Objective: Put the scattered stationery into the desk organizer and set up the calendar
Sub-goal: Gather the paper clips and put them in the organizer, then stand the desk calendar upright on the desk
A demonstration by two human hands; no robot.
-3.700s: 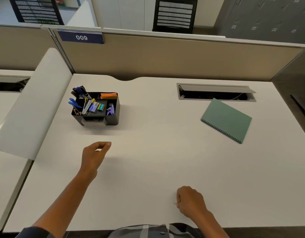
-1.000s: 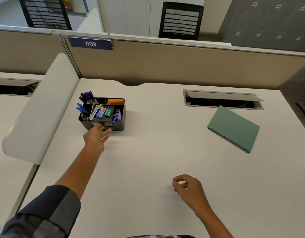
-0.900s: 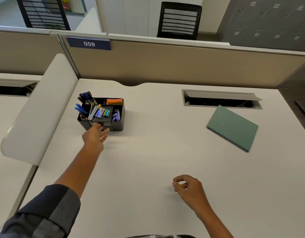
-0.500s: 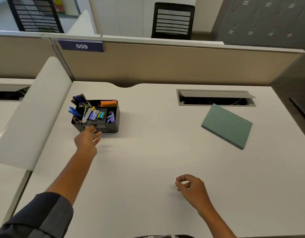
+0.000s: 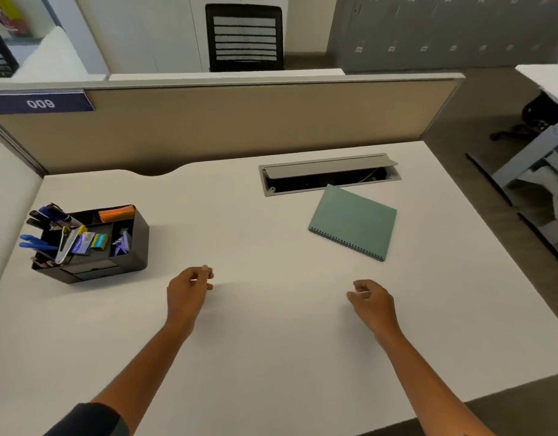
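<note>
The black desk organizer [image 5: 141, 240] stands at the desk's left, filled with pens, blue-handled scissors, an orange block, small boxes and a purple clip. The green spiral-bound calendar [image 5: 353, 223] lies flat and closed at the right rear. My left hand [image 5: 189, 289] hovers over the desk's middle, to the right of the organizer and apart from it, with fingers loosely curled and nothing seen in them. My right hand [image 5: 370, 300] hovers in front of the calendar, well short of it, also loosely curled with nothing visible in it.
An open cable hatch [image 5: 329, 177] is set into the white desk [image 5: 271, 357] just behind the calendar. A beige partition [image 5: 240, 121] closes the back, and a white side panel [image 5: 7, 190] closes the left. The desk's right edge drops to the floor.
My left hand has pulled back from the organizer's front and moved right toward the middle of the desk. My right hand has moved forward toward the calendar. The view has swung right.
</note>
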